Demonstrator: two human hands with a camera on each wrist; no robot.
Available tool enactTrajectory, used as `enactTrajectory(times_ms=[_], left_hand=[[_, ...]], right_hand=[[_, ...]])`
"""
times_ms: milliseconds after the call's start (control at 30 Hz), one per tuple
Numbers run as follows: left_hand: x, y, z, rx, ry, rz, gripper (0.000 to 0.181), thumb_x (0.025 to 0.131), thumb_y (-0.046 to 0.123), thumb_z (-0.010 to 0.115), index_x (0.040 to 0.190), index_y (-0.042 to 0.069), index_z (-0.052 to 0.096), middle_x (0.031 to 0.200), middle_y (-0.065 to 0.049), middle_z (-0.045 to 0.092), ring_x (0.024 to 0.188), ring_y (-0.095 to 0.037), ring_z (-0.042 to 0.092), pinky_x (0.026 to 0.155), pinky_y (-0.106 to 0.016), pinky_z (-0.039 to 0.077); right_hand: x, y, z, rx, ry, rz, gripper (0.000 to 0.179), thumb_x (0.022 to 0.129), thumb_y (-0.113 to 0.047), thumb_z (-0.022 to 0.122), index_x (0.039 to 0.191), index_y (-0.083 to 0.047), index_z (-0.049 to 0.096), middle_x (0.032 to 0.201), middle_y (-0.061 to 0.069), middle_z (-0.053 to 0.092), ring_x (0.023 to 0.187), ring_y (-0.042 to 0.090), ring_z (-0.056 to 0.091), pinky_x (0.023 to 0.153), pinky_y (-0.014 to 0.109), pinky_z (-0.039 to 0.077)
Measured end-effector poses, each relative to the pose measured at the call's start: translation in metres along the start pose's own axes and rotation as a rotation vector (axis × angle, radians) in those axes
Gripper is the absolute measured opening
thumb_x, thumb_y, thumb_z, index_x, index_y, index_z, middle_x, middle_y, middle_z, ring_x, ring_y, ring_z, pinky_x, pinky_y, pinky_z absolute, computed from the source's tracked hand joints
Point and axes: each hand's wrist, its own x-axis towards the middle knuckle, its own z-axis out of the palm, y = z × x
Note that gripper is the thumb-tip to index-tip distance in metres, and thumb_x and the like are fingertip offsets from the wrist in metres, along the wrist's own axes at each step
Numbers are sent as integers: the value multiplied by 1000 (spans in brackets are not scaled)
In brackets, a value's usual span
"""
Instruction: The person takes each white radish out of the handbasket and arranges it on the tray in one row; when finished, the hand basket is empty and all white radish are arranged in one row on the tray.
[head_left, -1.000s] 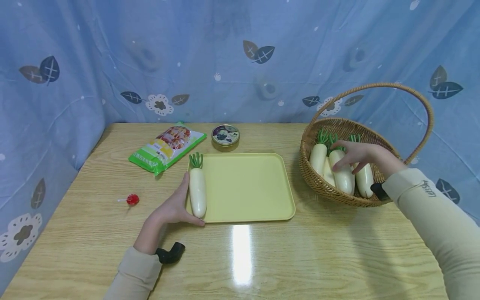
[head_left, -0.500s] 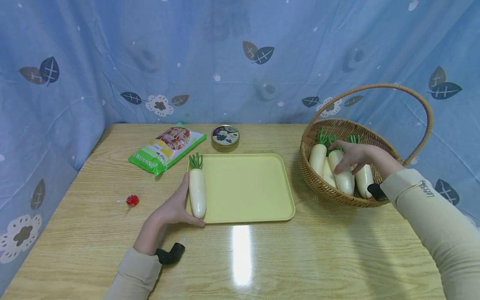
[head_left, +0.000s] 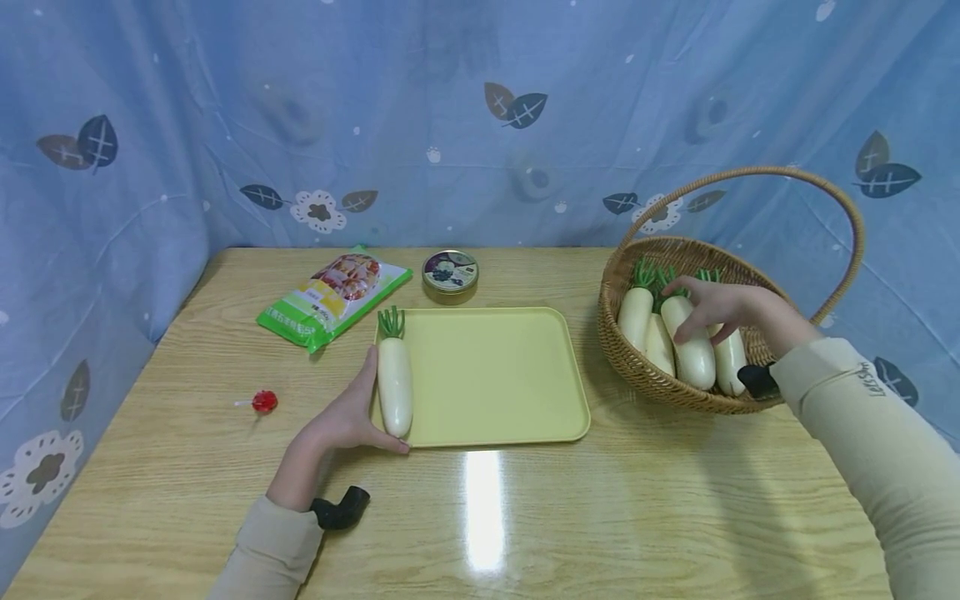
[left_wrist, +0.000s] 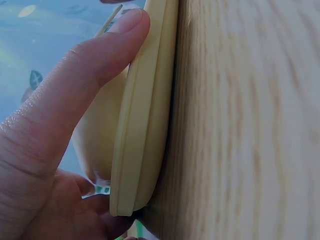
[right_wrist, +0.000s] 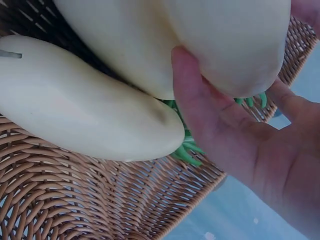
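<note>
At the front left corner of a yellow tray (head_left: pixel 487 375), my left hand (head_left: pixel 341 421) grips the edge. Its thumb (left_wrist: pixel 115 42) lies along the tray's rim in the left wrist view, with the other fingers bent round the corner. One white radish (head_left: pixel 395 387) with green stalks lies along the tray's left side, beside that hand. On the right, my right hand (head_left: pixel 723 307) reaches into a wicker basket (head_left: pixel 637 373). It grips a white radish (right_wrist: pixel 230 45) between thumb and fingers, near the stalk end. Other radishes (right_wrist: pixel 85 105) lie around it in the basket.
Behind the tray stand a green and white food packet (head_left: pixel 337 292) and a round tin (head_left: pixel 451 275). A red lollipop (head_left: pixel 264 402) lies left of the tray. The basket's tall handle (head_left: pixel 757 170) arches over its opening. A blue curtain (head_left: pixel 450 167) hangs behind the wooden table (head_left: pixel 585 517).
My right hand and the radish it grips have shifted slightly to the right within the basket, showing more of the radish beside it. The left hand and tray have stayed put.
</note>
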Motion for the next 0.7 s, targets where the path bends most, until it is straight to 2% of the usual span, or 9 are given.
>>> enactTrajectory(times_ms=[167,500,700], left_hand=[[0,0,0,-1,-1,-3,150,46,36,91,142,3,-20,150,-18,-13,137,-32,-5,109,-50,8],[0,-2,0,-11,1,11,150,46,35,91,142,3,-20,150,-18,-14,137,-32,-5,109,-50,8],[1,-2,0,-9,4,15,150,46,36,91,142,3,-20,150,-18,-13,137,-32,-5,109,-50,9]], right_hand=[[-4,0,-2,18,-5,-23,90,81,-14,68,141,-2,1,127,36,15,111,48,40,78,53,48],[-12,-3,-3,24,59,-30,91,79,-14,69,141,-3,3,130,36,13,108,46,44,74,50,50],[-20,-5,-5,61,110,-72,92,79,-14,69,142,-3,3,129,36,9,102,42,48,73,48,51]])
